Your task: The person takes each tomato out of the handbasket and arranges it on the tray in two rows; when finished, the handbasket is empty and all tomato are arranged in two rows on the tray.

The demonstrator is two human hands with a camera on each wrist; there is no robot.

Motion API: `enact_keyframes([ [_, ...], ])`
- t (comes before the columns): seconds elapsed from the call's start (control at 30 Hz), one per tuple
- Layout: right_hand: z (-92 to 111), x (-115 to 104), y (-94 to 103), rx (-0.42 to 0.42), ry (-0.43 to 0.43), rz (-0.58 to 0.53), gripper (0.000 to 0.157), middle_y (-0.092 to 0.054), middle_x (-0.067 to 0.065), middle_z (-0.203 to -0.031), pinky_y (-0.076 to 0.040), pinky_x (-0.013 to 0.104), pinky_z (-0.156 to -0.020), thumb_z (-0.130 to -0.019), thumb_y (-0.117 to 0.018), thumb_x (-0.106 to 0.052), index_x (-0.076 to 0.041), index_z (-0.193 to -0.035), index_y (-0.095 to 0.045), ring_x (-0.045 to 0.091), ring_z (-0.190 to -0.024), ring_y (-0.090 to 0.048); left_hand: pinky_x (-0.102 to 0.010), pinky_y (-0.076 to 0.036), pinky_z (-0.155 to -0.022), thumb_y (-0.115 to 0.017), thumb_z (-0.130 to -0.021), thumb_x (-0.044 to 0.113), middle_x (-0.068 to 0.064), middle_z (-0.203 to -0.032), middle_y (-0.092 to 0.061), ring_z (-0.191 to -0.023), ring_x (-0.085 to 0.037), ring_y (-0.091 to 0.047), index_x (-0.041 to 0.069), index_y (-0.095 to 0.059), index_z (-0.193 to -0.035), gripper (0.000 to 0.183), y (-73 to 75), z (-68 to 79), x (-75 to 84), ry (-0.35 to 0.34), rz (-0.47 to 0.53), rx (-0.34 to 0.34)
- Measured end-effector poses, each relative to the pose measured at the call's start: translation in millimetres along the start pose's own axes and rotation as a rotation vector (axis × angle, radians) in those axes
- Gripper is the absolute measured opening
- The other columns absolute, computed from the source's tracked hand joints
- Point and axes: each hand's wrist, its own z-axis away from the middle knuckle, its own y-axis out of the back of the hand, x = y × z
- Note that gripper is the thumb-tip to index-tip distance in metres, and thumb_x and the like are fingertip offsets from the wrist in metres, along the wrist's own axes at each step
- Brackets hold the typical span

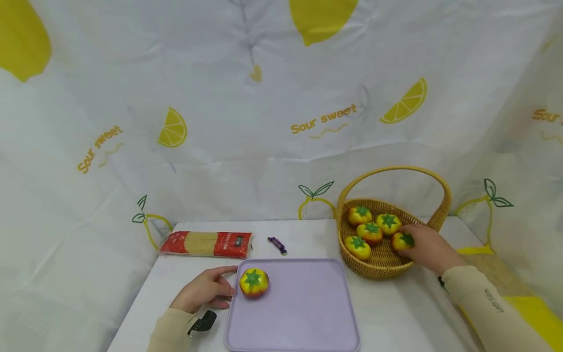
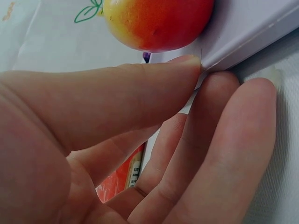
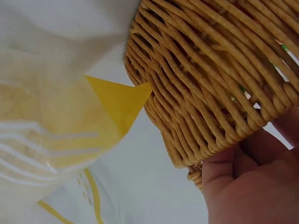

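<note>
On the lilac tray (image 1: 303, 313) a yellow-red toy tomato (image 1: 254, 283) with a green star-shaped top sits near the far left corner. My left hand (image 1: 206, 288) pinches the tray's left rim; the left wrist view has the thumb (image 2: 168, 88) right at this edge, just below the toy tomato (image 2: 159, 23). Reaching into the wicker basket (image 1: 374, 273), my right hand (image 1: 428, 247) grips another toy tomato (image 1: 401, 242) at the right side. Several more toy tomatoes (image 1: 369, 233) lie beside it. From the right wrist, the woven wall (image 3: 205, 79) hides the fingertips.
A red-ended pack of dry noodles (image 1: 204, 244) lies at the back left. A small purple-wrapped candy (image 1: 277, 245) is behind the tray. The basket's tall handle (image 1: 396, 168) arches over its opening. A yellow-and-clear package (image 1: 497, 274) sits to the right of the basket.
</note>
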Motion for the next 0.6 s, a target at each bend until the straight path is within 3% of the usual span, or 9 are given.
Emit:
enact_keyframes([
  [0.4,1.6,0.4,0.4,0.021,0.004,0.005,0.053,-0.065,0.038,-0.134,-0.05,0.074,-0.103,-0.089,-0.087,-0.022,0.009,-0.129,-0.068,0.061,-0.124,-0.059,-0.035,-0.068,-0.076,-0.085,-0.092,0.012,-0.012,-0.099,-0.066,-0.083,-0.02,-0.071,0.009,-0.054,-0.158,0.073,0.9,1.7,4.8,-0.01,0.0,-0.012],
  [0.6,7.1,-13.1,12.7,0.024,0.006,-0.001,0.059,-0.061,0.039,-0.139,-0.049,0.075,-0.103,-0.09,-0.087,-0.029,0.007,-0.133,-0.067,0.062,-0.126,-0.058,-0.034,-0.068,-0.076,-0.085,-0.092,0.013,-0.013,-0.099,-0.066,-0.083,-0.021,-0.071,0.01,-0.055,-0.158,0.073,0.6,0.5,2.4,0.004,0.003,-0.007],
])
